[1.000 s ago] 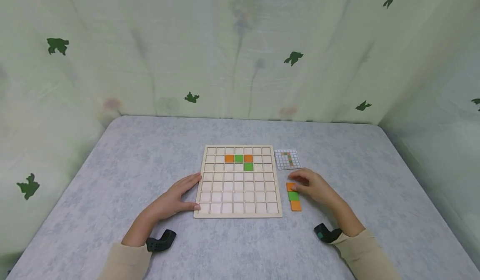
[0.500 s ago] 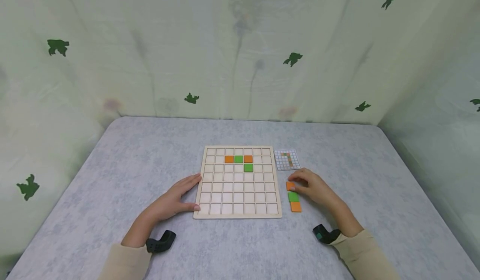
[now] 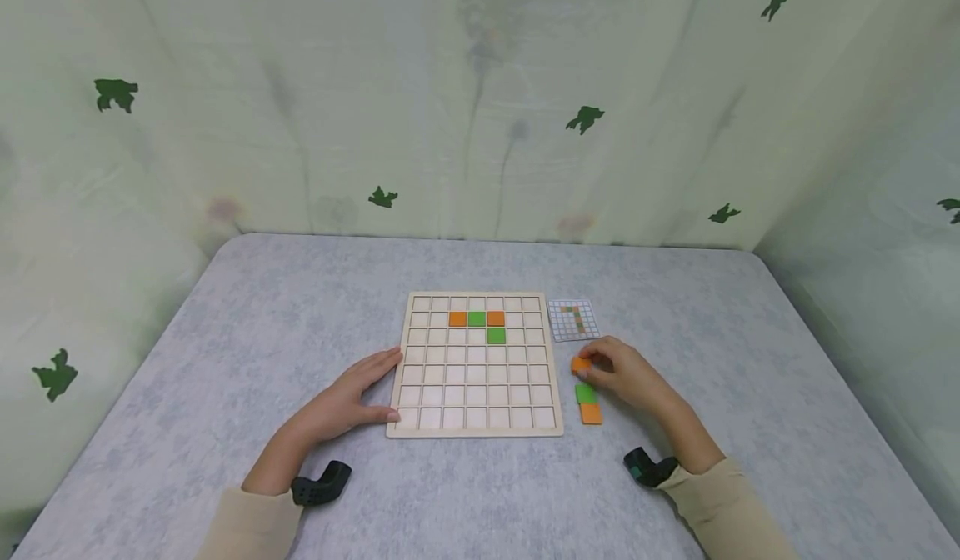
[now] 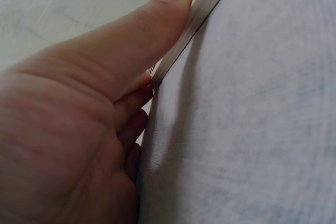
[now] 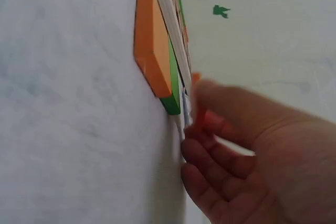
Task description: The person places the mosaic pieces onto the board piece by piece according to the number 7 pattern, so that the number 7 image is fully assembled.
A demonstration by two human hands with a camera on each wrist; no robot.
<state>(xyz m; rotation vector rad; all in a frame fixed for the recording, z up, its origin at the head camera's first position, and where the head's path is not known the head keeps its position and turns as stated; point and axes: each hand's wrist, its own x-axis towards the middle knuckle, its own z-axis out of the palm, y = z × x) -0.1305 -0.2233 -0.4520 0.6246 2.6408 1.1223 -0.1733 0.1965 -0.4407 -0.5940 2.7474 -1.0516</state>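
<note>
My left hand [image 3: 348, 397] rests at the left side of a wooden grid board [image 3: 466, 375], thumb on its near left corner and fingertips on the left rim. In the left wrist view, the thumb [image 4: 142, 35] lies along the board's edge [image 4: 191, 27]. To the board's right, my right hand [image 3: 630, 374] pinches an orange square tile [image 3: 579, 364] between thumb and fingers; the tile is tilted up. Below it on the table lie a green tile [image 3: 586, 394] and another orange tile [image 3: 591, 414], end to end. In the right wrist view the held tile [image 5: 199, 119] is partly hidden by fingers.
Orange and green tiles [image 3: 477, 318] sit in cells of the board's second row, with one more green tile [image 3: 497, 336] below the rightmost. A small printed pattern card [image 3: 573, 320] lies beside the board's upper right. A patterned curtain [image 3: 450, 110] stands behind the table.
The top orange tile of the right-hand column has been pinched and tilted up, away from the green tile below it. The left hand and board hold still.
</note>
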